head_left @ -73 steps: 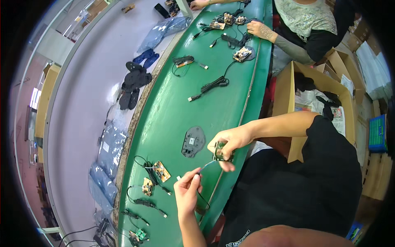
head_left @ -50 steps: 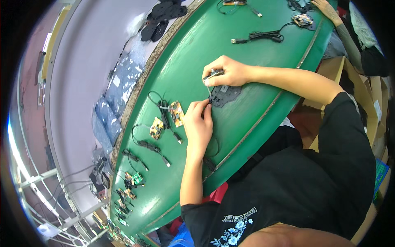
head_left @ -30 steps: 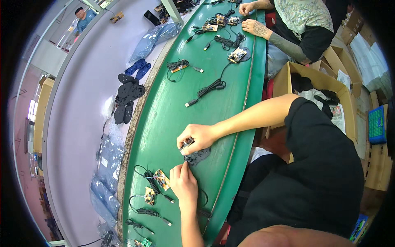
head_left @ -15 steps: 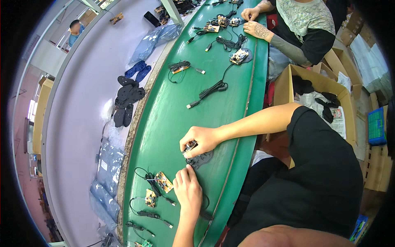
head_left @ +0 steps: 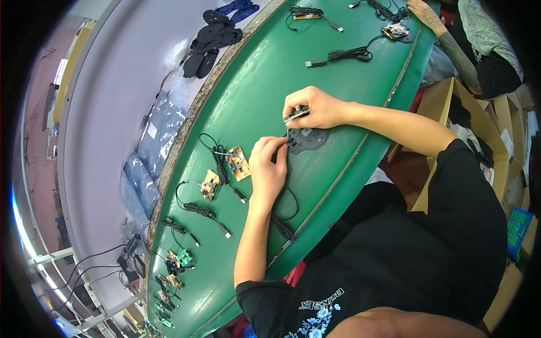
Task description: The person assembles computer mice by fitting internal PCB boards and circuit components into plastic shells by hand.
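Green worktop (head_left: 242, 96), little board in the grip

Right hand (head_left: 316, 108) has its fingers closed round a small circuit board (head_left: 297, 114), over one end of a flat black plate (head_left: 309, 142) lying on the green; left hand (head_left: 267, 170) has thumb and forefinger nearly together at the plate's left edge, can't tell what's actually pinched there; coiled black cable (head_left: 283, 227) lies beside the left forearm; two tan boards (head_left: 238, 164) sit left of that hand

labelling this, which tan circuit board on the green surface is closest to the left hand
The rectangular tan circuit board just left of the left hand; the smaller tan one lies farther left, others farther off.
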Available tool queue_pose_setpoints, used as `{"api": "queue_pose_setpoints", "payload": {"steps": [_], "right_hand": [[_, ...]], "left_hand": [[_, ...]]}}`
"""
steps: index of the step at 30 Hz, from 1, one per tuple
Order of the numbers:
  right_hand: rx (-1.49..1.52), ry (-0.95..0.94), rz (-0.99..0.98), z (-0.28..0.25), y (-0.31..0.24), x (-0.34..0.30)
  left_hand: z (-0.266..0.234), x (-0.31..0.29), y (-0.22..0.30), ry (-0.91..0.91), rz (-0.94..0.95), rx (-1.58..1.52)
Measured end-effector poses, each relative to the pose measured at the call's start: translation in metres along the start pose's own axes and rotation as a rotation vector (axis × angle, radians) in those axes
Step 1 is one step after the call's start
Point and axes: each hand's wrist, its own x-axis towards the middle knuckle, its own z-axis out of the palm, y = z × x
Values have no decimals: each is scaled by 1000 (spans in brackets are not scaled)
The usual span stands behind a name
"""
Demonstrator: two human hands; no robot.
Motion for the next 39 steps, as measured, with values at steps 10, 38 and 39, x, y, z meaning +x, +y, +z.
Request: {"api": "queue_pose_setpoints", "payload": {"steps": [10,38,39], "right_hand": [[-326,-413,327,-23,-33,35],[34,-496,199,-57,-40,12],[54,-416,136,-56,-32,-1]], "left_hand": [[4,-6,4,-65,-5,6],[-11,23,3,-326,-99,-95],[-11,26,5,-350,-101,-137]]}}
